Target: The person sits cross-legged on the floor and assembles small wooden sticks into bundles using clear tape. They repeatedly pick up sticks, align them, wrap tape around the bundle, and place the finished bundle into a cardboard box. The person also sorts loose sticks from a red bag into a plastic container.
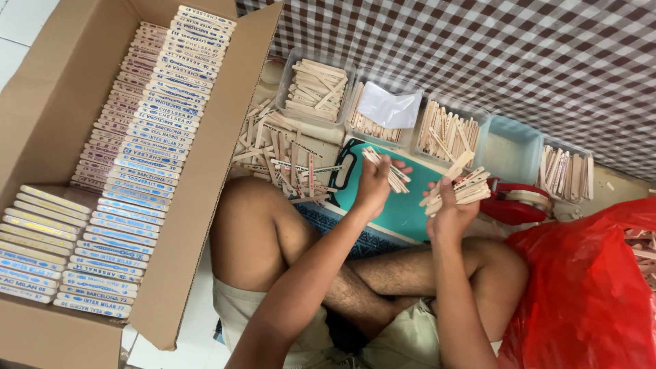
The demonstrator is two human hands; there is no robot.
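Observation:
My left hand [374, 186] grips a small bundle of flat wooden sticks [387, 169] above a teal cutting board [410, 205]. My right hand [451, 210] holds a larger fan of wooden sticks [466, 188] over the board's right side. Both hands hover in front of my crossed legs. A loose heap of printed wooden sticks [283, 154] lies just left of the board, near my left knee.
A big cardboard box [225, 150] at left holds rows of printed stick bundles [147, 137]. Several clear tubs of sticks [316, 85] line the checked cloth [512, 48]. A blue tub [509, 150], a red tape dispenser [516, 201] and a red plastic bag [588, 280] sit at right.

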